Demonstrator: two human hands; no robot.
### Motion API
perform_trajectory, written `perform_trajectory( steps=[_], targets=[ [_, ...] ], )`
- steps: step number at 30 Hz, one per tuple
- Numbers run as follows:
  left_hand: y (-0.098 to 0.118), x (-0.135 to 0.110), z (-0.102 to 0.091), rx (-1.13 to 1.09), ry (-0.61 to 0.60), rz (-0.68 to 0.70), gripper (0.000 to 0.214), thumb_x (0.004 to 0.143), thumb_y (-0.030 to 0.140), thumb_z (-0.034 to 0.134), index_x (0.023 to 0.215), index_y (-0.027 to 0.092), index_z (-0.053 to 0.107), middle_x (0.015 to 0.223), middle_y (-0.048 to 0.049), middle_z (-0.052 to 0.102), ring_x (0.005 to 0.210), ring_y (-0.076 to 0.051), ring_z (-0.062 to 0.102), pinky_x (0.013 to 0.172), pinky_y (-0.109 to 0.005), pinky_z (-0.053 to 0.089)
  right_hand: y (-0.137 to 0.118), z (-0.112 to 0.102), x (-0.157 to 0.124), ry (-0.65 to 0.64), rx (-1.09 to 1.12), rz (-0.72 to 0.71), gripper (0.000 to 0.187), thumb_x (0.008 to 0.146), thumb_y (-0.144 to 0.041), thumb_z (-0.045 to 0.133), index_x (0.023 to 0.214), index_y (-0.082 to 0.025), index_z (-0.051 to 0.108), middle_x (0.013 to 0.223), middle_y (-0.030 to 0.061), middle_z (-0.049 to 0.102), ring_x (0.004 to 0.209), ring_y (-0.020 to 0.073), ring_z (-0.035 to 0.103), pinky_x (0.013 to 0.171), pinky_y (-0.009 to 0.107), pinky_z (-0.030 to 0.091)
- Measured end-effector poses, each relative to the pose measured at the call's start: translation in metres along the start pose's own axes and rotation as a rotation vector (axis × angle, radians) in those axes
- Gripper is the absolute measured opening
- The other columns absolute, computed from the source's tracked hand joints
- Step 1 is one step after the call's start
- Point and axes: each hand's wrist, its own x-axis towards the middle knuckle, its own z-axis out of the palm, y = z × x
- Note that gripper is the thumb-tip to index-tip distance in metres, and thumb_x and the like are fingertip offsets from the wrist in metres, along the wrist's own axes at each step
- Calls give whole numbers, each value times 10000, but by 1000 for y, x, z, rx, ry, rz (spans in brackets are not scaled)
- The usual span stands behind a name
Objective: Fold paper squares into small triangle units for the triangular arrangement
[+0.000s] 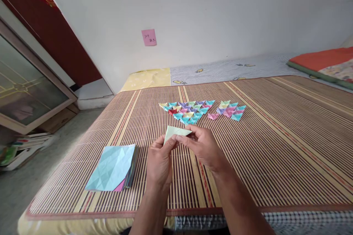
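Note:
A pale green folded paper [174, 131], roughly triangular, is held up between my two hands above the striped mat. My left hand [160, 154] pinches its lower left side, with the thumb on the near face. My right hand [202, 145] grips the right part, its thumb meeting the left thumb near the lower edge and its fingers behind the paper. Just beyond my hands lies a group of small folded paper boats [189, 110] in several colours. A stack of creased square papers [111, 169], light blue on top, rests to the left of my left hand.
The bamboo mat [261, 161] covers a bed against a white wall. A smaller group of paper boats [231, 110] sits to the right. Folded bedding [325, 62] lies at the far right. A pink note [149, 37] is on the wall; a glass-panelled door [24, 84] stands left.

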Motion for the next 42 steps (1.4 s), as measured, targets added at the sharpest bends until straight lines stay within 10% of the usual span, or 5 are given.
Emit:
perform_trajectory(
  steps=[19, 27, 42],
  targets=[
    [11, 4, -2, -30, 42, -121, 331, 460, 271, 1009, 680, 128, 807, 693, -17, 734, 635, -78, 595, 638, -179, 485, -5, -24, -1, 88, -105, -91, 271, 921, -361, 660, 713, -187, 650, 689, -5, 601, 667, 148, 545, 652, 303, 423],
    [4, -2, -5, 304, -178, -27, 228, 684, 327, 902, 619, 167, 753, 613, 15, 625, 658, -121, 526, 681, -255, 425, -6, -9, -2, -43, -122, -82, 170, 884, -340, 715, 809, -188, 727, 747, 5, 663, 707, 157, 593, 673, 297, 459],
    [11, -8, -4, 411, -100, 146, 227, 788, 371, 835, 674, 192, 753, 671, -6, 671, 688, -157, 568, 684, -274, 435, -3, -10, -1, 65, -129, -96, 283, 933, -432, 691, 783, -196, 645, 717, -14, 585, 664, 150, 525, 624, 285, 407]
  ],
)
